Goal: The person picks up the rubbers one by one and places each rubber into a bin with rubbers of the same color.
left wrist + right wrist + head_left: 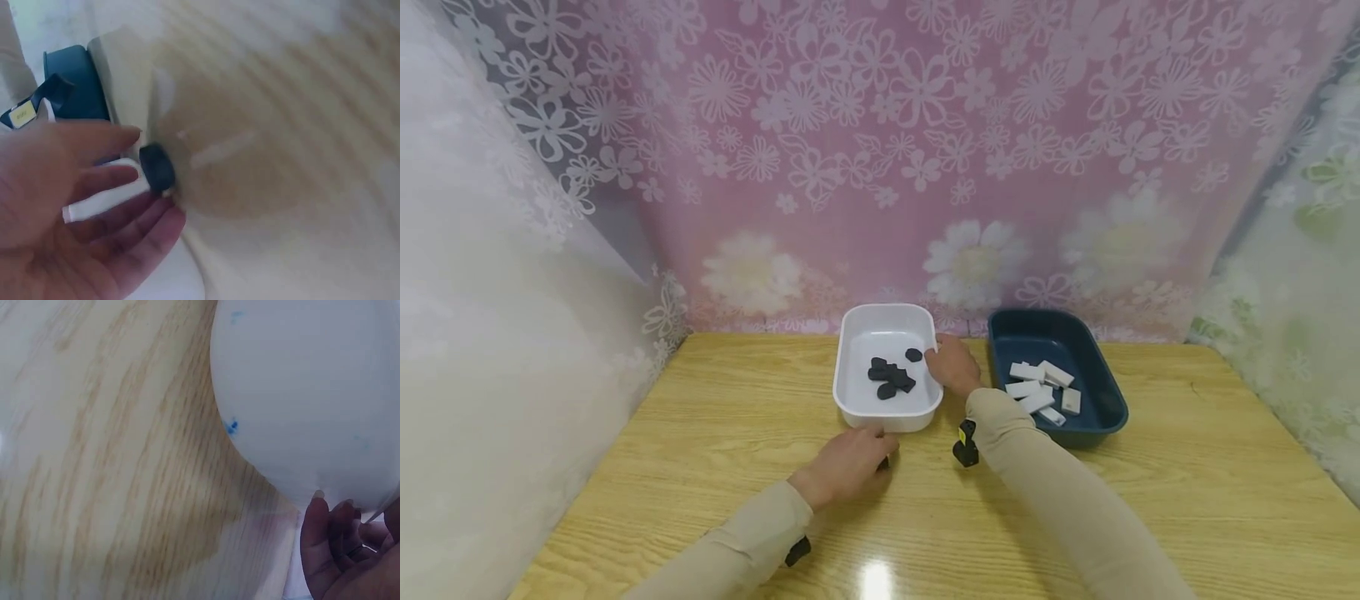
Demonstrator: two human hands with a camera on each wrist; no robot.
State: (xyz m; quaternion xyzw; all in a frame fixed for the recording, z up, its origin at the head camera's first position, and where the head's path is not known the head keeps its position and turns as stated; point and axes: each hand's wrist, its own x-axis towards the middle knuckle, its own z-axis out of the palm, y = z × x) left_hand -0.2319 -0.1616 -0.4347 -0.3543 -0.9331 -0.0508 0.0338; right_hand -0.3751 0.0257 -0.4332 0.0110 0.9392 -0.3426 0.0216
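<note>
A white tray (891,415) stands at the middle of the wooden table, with several black pieces (889,373) inside. My right hand (955,364) holds its right side near the rim; in the right wrist view the fingertips (319,499) touch the outer wall. In front of the tray is my left hand (848,462), which pinches a small round black piece (157,169) between thumb and fingers. Little of that piece shows in the head view, and motion blurs it in the left wrist view.
A dark blue tray (1101,379) stands right of the white one, holding several white blocks (1036,400). A pink flowered curtain (865,208) hangs at the table's back edge. Pale cloth (505,333) hangs on the left side, flowered cloth (1300,333) on the right.
</note>
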